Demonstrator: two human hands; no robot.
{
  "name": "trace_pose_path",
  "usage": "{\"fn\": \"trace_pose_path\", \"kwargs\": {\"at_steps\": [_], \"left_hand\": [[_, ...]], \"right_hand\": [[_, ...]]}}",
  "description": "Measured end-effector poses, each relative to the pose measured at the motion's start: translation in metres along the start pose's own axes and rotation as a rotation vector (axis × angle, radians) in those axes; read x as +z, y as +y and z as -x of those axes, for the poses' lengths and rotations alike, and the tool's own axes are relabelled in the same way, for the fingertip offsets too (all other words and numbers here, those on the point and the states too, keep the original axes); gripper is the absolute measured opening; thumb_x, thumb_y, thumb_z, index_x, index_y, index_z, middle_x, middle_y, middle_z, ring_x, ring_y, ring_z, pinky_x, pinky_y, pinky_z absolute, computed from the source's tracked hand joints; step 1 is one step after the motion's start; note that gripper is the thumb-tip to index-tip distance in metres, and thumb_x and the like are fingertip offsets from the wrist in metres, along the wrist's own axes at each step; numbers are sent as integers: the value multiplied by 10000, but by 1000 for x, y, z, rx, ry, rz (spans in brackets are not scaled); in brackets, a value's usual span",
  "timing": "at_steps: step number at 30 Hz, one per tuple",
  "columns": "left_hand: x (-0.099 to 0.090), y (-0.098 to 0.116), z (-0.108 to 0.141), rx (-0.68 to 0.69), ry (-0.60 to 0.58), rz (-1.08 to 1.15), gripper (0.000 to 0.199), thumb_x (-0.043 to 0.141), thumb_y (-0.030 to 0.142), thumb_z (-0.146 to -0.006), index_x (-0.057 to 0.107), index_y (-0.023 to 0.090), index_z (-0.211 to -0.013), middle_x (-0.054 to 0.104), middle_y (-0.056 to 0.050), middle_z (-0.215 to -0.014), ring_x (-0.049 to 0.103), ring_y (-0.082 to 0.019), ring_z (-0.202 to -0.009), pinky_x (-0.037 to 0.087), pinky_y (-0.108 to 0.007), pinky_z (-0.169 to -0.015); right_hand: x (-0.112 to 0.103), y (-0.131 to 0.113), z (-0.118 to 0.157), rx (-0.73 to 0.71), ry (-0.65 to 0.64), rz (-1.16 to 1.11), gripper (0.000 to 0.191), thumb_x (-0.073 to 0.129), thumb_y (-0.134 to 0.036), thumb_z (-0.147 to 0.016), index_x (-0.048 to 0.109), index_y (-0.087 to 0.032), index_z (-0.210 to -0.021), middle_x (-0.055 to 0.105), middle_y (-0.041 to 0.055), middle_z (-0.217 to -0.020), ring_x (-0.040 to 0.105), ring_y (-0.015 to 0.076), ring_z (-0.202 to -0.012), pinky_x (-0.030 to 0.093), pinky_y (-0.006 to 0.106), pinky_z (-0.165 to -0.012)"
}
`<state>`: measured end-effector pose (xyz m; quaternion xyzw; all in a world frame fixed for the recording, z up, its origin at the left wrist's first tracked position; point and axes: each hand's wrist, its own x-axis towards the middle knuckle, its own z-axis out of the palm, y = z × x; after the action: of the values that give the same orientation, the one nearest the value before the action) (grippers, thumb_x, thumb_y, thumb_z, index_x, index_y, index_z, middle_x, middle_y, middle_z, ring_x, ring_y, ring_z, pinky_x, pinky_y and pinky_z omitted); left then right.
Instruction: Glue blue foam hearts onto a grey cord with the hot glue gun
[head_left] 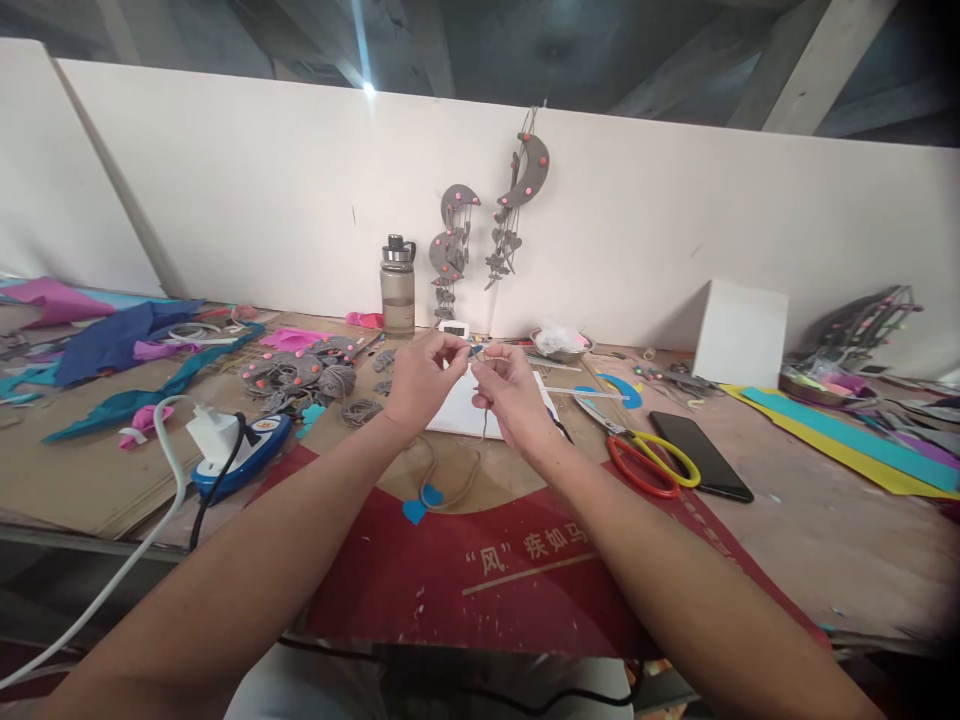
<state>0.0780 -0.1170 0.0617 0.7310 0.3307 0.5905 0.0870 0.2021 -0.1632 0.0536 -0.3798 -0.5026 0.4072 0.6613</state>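
Both hands are raised over the white sheet [452,412], fingertips almost meeting. My left hand [426,378] is closed in a pinch at a small dark blue piece [475,351], whose exact shape is too small to tell. My right hand [516,392] pinches a thin grey-brown cord just beside that piece. A loose end of the cord [484,425] hangs below the right fingers. Lower down, the cord loops across the cardboard to two blue heart cutouts [415,511], which lie near the red print.
Red-and-yellow-handled scissors [646,462] and a black phone [697,455] lie to the right. Left are a blue power strip [247,455], grey yarn [361,411] and felt scraps. A bottle [397,290] stands behind; grey moon hangings [531,172] hang on the white board.
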Motion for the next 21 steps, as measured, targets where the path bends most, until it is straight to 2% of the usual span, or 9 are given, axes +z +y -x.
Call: {"fn": "trace_pose_path", "kwargs": {"at_steps": [4,8,13,21], "left_hand": [[2,5,1,-216,-69,193,163,589,321,-825,663,184,-781,675,-17,-682,587,-128,-614,446,-259,-617],[3,12,0,-333,-114,360,160,611,309,-801,662,162,-762,669,-26,-633,565,-116,-553,436,-245,-561],[5,13,0,-377,-125,513,129,618,260,-779,639,149,-718,655,-27,-614,542,-101,-529,430,-234,-539],[12,7,2,-376,-141,625,97,622,235,-763,619,145,-726,645,-27,-612,556,-102,-531,433,-237,-523]], "right_hand": [[-4,0,-2,-124,49,224,188,604,-376,-770,529,-221,-847,527,-38,-756,442,96,-637,361,212,-514],[-8,0,-3,-190,101,358,148,584,-359,-791,558,-214,-806,541,-22,-738,438,112,-649,368,240,-561],[-11,0,-5,-207,135,400,170,601,-378,-791,561,-213,-789,499,-33,-664,409,115,-606,342,256,-551],[-11,-1,-6,-209,183,399,204,623,-388,-784,554,-203,-733,442,-48,-611,368,105,-576,291,262,-535]]}}
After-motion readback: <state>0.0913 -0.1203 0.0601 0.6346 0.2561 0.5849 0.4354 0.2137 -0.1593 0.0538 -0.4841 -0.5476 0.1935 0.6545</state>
